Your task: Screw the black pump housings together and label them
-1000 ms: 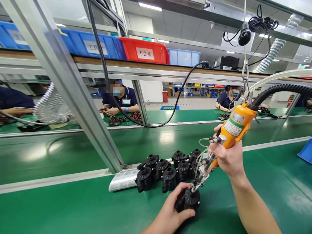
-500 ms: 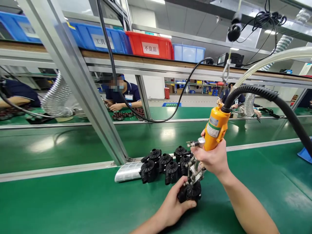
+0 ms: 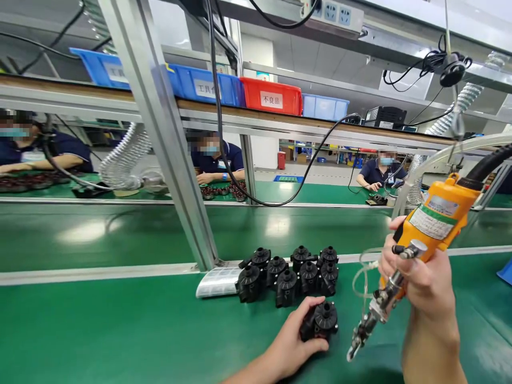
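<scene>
My left hand is wrapped round the left side of a black pump housing, which stands on the green bench top with its round spout upward. In my right hand is an orange electric screwdriver, gripped around its body. Its metal tip points down and left, to the right of the housing and apart from it. Behind the held housing stands a group of several similar black pump housings, close together.
A clear plastic-like sheet or bag lies left of the group, by a slanted metal post. A shelf carries blue bins and a red bin. Black cable hangs in front. Co-workers sit across the green belt.
The screwdriver has lifted off the held housing and swung right with my right hand, its tip now clear. My left hand keeps its hold. The camera view has shifted.
</scene>
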Demonstrator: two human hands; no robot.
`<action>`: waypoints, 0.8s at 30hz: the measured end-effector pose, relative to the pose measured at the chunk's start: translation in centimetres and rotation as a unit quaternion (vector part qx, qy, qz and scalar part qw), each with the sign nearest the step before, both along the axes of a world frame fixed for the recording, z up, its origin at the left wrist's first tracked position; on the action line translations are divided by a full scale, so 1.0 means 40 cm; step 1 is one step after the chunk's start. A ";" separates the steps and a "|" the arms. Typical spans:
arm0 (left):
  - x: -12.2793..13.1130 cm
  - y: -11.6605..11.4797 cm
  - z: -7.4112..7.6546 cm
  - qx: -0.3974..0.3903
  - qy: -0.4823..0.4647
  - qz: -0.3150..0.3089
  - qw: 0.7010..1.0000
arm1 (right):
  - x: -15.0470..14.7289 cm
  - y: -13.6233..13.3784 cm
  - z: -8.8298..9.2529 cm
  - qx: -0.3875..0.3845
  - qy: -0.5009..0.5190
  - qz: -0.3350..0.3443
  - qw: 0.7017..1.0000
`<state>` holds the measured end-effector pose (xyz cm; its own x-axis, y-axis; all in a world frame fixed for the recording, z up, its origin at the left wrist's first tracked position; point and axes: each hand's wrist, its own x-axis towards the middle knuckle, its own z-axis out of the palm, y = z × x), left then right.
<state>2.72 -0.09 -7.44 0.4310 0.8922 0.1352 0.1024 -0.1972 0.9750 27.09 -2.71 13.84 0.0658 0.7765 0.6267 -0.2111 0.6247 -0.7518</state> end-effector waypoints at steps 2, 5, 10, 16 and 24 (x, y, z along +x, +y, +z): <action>0.008 0.003 -0.006 0.010 -0.006 -0.013 1.000 | -0.035 -0.003 -0.009 0.008 0.014 0.034 0.999; 0.011 0.006 -0.009 0.027 -0.018 -0.022 0.999 | -0.104 0.011 -0.020 0.020 0.046 0.036 0.998; 0.008 0.005 -0.007 0.045 -0.005 0.004 0.999 | -0.151 0.041 -0.028 0.022 0.046 0.025 0.998; 0.012 0.000 0.019 0.038 0.021 0.012 0.999 | -0.182 0.034 -0.021 0.001 0.027 0.014 1.000; 0.028 -0.020 0.066 -0.006 0.025 0.017 1.000 | -0.252 0.015 -0.023 -0.024 -0.009 0.022 0.999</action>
<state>3.86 -0.88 -4.82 0.4071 0.9076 0.1024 0.1581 -0.1805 0.9708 17.02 -2.12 12.94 0.0204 0.8075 0.5896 -0.2242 0.5784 -0.7844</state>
